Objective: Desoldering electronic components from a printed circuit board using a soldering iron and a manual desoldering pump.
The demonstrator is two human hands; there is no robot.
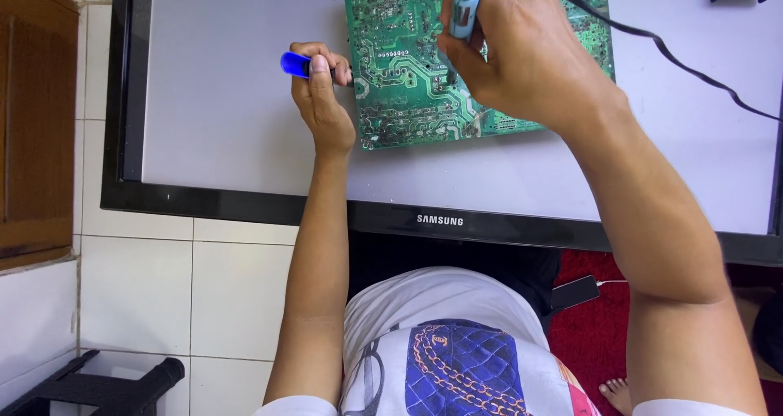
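The right hand (522, 53) is wrapped around a blue iron (466, 8), tip down on the green board (408, 73), its black cord (677, 61) trailing off to the right. The left hand (320, 98) is curled shut on a blue-handled tool (295, 64), its working end at the board's left edge. The board lies trace-side up on the pale face of a flat screen (228, 98), near its far side.

It looks like soldering work on one joint mid-board — the iron on the spot, the other tool waiting beside it. The next move, I'd judge, calls for a steady tip and the left tool brought in close without nudging the board.

Room is fair: bare panel left of and below the board, the black bezel (245, 204) well clear of both wrists. The cord crosses the right side — that is the thing to snag.
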